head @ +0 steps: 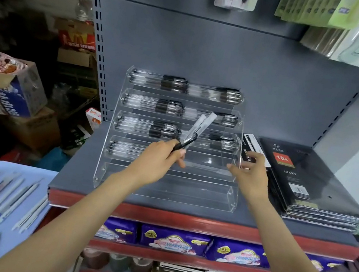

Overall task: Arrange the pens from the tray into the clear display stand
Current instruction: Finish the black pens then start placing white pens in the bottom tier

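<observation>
Your left hand (160,156) pinched two pens (195,131), tips angled above its fingers toward the display stand (165,188); your right hand (251,172), fingers loosely spread, probably steadied the tier beside them.

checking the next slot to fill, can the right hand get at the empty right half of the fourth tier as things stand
Probably yes. The right hand hovers open just by the right end of the clear display stand, and the fourth tier is open-fronted there, with nothing between.
</observation>
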